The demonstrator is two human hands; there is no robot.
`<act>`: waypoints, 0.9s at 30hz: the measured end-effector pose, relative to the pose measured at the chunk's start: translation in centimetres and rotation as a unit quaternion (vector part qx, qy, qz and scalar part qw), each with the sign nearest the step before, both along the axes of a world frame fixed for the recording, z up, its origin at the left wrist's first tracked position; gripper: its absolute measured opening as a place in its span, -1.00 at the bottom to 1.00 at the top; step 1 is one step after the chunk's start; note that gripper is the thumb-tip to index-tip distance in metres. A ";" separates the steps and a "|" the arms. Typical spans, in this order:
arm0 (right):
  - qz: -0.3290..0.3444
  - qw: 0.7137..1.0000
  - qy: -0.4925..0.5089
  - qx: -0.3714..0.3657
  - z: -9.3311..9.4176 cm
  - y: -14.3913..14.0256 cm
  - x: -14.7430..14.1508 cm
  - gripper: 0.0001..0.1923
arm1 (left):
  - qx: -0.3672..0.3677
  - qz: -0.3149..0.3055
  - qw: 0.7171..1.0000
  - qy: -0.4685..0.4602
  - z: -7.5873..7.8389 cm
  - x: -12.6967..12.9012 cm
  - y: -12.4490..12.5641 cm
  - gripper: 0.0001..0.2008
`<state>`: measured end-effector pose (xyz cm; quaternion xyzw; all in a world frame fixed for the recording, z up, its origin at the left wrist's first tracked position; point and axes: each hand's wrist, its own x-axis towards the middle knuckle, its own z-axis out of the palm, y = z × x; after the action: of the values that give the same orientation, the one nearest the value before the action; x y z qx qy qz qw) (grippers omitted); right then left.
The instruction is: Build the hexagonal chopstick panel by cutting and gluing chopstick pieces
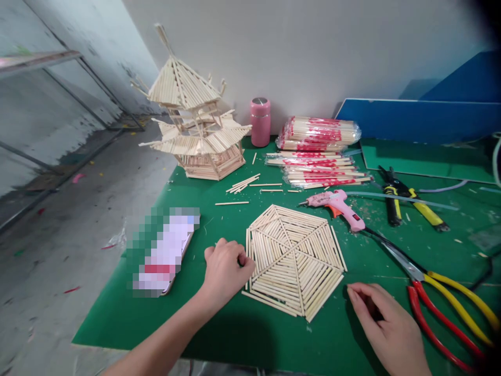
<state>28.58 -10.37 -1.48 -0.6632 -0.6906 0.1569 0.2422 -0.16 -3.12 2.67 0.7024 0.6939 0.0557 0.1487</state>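
A many-sided flat panel of wooden sticks (274, 256) lies on the green tabletop, its sticks laid in wedge-shaped sections around a centre. Loose sticks line parts of its outer edge. At its left edge rests my left hand (225, 269), fingers curled and thumb against the forefinger; the inside of the grip is hidden. My right hand (387, 326) lies on the table right of the panel, apart from it. Its fingers are bent with thumb and forefinger together, and nothing shows between them. Several short loose sticks (245, 183) are scattered beyond the panel.
A stick-built pagoda model (199, 141) stands at the back left, beside a pink flask (260, 122). Behind the panel are wrapped stick bundles (319, 133) and a pink glue gun (338, 206). Wire strippers (409, 198) and red-and-yellow-handled shears (420, 271) lie right; a phone (168, 256) lies left.
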 end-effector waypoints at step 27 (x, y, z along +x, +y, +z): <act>-0.002 0.999 -0.038 0.026 0.1 0.3 -0.1 -0.72 | 0.036 -0.019 0.999 0.010 -0.6 0.0 -0.2 -0.79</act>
<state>28.46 -10.02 -1.39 -0.6636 -0.7017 0.1127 0.2335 -0.19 -3.35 2.03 0.7209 0.6795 0.0705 0.1172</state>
